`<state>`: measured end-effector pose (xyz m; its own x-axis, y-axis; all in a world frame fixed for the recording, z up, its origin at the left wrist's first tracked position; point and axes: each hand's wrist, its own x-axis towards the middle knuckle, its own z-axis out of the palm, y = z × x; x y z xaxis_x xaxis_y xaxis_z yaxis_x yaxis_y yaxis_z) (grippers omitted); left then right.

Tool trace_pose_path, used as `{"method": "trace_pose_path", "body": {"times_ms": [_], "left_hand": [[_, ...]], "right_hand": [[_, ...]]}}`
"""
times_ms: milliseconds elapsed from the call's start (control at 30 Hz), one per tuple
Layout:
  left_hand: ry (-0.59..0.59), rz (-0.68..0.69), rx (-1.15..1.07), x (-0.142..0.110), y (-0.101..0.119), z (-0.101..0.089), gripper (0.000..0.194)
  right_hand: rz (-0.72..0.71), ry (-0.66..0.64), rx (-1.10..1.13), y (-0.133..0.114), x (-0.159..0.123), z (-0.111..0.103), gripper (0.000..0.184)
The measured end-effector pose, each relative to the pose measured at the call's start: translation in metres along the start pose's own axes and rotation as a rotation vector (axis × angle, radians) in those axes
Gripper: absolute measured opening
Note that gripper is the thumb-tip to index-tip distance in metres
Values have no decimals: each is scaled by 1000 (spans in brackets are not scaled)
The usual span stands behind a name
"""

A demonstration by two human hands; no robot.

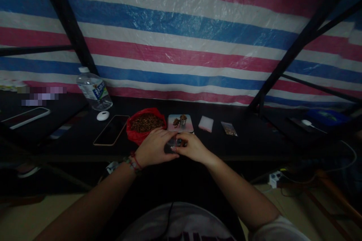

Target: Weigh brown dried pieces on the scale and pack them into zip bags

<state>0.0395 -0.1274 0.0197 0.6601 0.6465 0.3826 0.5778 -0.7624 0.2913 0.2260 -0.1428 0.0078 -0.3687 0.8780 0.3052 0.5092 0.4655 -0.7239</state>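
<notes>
Close together at the table's front edge, my left hand (157, 147) and my right hand (192, 147) hold a small clear zip bag (171, 144) between their fingertips. Its red seal line runs upright near my right fingers. What is inside the bag, if anything, I cannot make out. Just beyond the hands sits a small flat scale (171, 119), bearing a little metal cup (183, 120) and a small heap of brown bits (175, 122). Beside my left hand lies an open red plastic bag (132, 136) full of brown grain-like pieces (147, 121).
Right of the scale lie a stack of small clear bags (206, 124) and a filled zip bag (229, 128). To the left are a phone (111, 130), a white earbud case (103, 116) and a plastic bottle (94, 89). Striped sheeting (175, 26) hangs behind the black table.
</notes>
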Motion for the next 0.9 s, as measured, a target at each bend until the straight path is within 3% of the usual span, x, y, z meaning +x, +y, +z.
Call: {"method": "trace_pose_path", "body": {"times_ms": [200, 300, 400, 500, 600, 767, 900], "left_hand": [[14, -23, 0, 1, -5, 0, 54], [68, -58, 9, 1, -10, -1, 52], [103, -105, 38, 2, -16, -1, 54], [113, -141, 62, 2, -22, 1, 54], [108, -163, 77, 2, -29, 4, 55], [135, -206, 65, 2, -37, 13, 55], [149, -224, 14, 2, -40, 19, 53]], "right_hand": [[-5, 69, 64, 5, 1, 0, 19], [6, 276, 11, 22, 12, -14, 21], [53, 488, -107, 56, 31, -26, 42], [135, 475, -190, 91, 51, -31, 56], [160, 394, -230, 109, 66, -27, 52], [184, 281, -217, 108, 74, -22, 30], [211, 314, -115, 99, 75, -21, 36]]}}
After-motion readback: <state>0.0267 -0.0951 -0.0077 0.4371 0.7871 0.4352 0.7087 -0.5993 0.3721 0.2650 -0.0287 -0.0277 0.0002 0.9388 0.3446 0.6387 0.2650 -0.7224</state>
